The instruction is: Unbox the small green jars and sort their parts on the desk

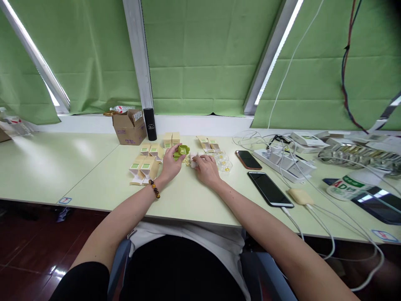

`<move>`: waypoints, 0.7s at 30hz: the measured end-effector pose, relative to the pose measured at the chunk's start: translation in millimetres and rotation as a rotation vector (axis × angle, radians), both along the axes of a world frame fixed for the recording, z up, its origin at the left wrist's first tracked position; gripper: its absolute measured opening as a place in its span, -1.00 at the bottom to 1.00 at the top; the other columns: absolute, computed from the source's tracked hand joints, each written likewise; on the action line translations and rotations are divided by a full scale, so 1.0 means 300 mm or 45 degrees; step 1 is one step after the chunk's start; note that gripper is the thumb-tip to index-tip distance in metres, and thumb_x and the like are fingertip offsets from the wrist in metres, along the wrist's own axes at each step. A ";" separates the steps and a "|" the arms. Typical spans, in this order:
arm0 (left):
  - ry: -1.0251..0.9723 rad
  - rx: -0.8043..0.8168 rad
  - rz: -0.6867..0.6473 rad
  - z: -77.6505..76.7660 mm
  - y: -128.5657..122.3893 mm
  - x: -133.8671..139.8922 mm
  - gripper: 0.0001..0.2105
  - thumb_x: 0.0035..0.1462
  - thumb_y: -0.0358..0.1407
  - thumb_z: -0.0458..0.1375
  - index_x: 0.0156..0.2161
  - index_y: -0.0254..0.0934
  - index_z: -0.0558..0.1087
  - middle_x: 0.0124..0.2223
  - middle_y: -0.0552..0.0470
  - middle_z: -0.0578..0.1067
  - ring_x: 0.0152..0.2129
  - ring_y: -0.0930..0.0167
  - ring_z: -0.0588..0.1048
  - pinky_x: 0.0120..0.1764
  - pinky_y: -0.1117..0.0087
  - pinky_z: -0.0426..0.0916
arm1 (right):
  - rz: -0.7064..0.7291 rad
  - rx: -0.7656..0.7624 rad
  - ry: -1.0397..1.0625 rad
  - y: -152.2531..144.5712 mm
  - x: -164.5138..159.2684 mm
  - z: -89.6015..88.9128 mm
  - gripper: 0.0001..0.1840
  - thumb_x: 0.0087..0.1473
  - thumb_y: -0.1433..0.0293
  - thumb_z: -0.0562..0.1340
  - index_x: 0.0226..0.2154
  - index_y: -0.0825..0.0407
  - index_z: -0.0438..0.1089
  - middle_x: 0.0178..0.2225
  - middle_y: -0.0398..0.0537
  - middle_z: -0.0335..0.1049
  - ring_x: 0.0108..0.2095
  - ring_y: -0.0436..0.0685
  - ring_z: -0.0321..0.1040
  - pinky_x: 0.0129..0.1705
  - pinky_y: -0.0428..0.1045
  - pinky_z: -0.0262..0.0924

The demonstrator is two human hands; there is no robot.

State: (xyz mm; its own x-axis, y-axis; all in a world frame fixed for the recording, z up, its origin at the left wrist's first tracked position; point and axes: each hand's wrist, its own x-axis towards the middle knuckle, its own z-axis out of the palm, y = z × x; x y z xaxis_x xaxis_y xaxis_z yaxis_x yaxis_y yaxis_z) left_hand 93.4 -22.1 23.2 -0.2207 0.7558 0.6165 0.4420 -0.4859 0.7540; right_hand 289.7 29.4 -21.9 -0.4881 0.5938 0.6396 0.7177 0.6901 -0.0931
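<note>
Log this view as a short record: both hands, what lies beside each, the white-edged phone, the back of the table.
Left hand: holds small green container
Right hand: fingers at a pale item, grip unclear
Beside left hand: cream boxes
Beside right hand: clear cases
White-edged phone: face up, cable at its near end
Table back: cardboard box left of black cylinder
</note>
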 end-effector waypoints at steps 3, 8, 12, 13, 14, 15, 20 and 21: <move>0.000 -0.009 -0.007 0.004 -0.005 0.001 -0.56 0.21 -0.35 0.32 0.19 -0.16 0.50 0.08 -0.11 0.54 0.00 0.27 0.53 0.14 0.21 0.40 | 0.000 -0.016 -0.002 -0.002 0.001 0.003 -0.50 0.09 0.60 0.24 0.09 0.01 0.39 -0.05 0.09 0.63 0.10 0.35 0.34 0.14 0.22 0.08; -0.010 -0.007 -0.020 0.007 -0.007 0.001 -0.56 0.21 -0.36 0.31 0.19 -0.18 0.50 0.10 -0.12 0.54 0.01 0.28 0.53 0.14 0.21 0.38 | 0.014 -0.031 0.015 -0.011 0.003 0.010 -0.46 0.03 0.60 0.26 0.09 0.04 0.39 -0.01 0.15 0.60 0.11 0.37 0.34 0.14 0.22 0.12; -0.019 -0.009 -0.076 0.008 -0.008 0.001 -0.56 0.19 -0.37 0.31 0.18 -0.18 0.49 0.16 -0.13 0.54 0.04 0.27 0.52 0.12 0.22 0.37 | 0.036 -0.022 0.092 -0.018 0.007 0.021 -0.44 0.01 0.59 0.27 0.10 0.05 0.39 0.02 0.16 0.57 0.13 0.38 0.33 0.16 0.23 0.14; -0.023 -0.007 -0.098 0.008 -0.008 0.001 -0.56 0.18 -0.37 0.31 0.18 -0.18 0.48 0.18 -0.12 0.54 0.05 0.26 0.53 0.10 0.23 0.36 | 0.042 -0.018 0.125 -0.021 0.009 0.025 -0.44 0.00 0.59 0.26 0.10 0.04 0.39 0.02 0.15 0.57 0.13 0.38 0.33 0.16 0.23 0.15; -0.026 -0.005 -0.122 0.008 -0.008 0.001 -0.56 0.18 -0.37 0.31 0.17 -0.17 0.48 0.19 -0.12 0.54 0.06 0.26 0.53 0.09 0.24 0.36 | 0.048 -0.011 0.161 -0.023 0.011 0.031 -0.43 0.01 0.59 0.25 0.11 0.04 0.39 0.03 0.14 0.56 0.14 0.38 0.33 0.16 0.23 0.15; -0.029 0.000 -0.146 0.007 -0.008 0.002 -0.56 0.17 -0.37 0.31 0.16 -0.17 0.48 0.19 -0.12 0.54 0.08 0.26 0.53 0.07 0.24 0.36 | 0.054 -0.002 0.203 -0.026 0.013 0.037 -0.43 0.01 0.58 0.24 0.11 0.04 0.38 0.04 0.14 0.55 0.14 0.38 0.32 0.16 0.23 0.16; -0.034 0.024 -0.272 0.006 -0.006 0.007 -0.57 0.17 -0.29 0.34 0.15 -0.18 0.45 0.20 -0.12 0.56 0.13 0.24 0.53 0.11 0.24 0.35 | 0.103 0.094 0.429 -0.038 0.018 0.061 -0.52 0.18 0.43 0.21 0.16 0.02 0.34 0.08 0.17 0.50 0.17 0.41 0.31 0.20 0.29 0.19; -0.049 0.027 -0.304 0.006 -0.007 0.010 -0.56 0.18 -0.26 0.35 0.15 -0.19 0.44 0.20 -0.14 0.55 0.14 0.23 0.53 0.12 0.23 0.36 | 0.115 0.111 0.462 -0.041 0.018 0.064 -0.53 0.21 0.39 0.20 0.18 0.01 0.32 0.08 0.18 0.49 0.18 0.42 0.31 0.21 0.31 0.19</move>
State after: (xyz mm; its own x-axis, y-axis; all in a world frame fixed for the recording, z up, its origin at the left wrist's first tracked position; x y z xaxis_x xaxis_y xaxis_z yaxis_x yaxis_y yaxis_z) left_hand 96.4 -24.1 25.0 -0.0605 0.7763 0.6274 0.2838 -0.5893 0.7565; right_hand 295.0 17.2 -2.8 -0.2688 0.4945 0.8266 0.5849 0.7656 -0.2678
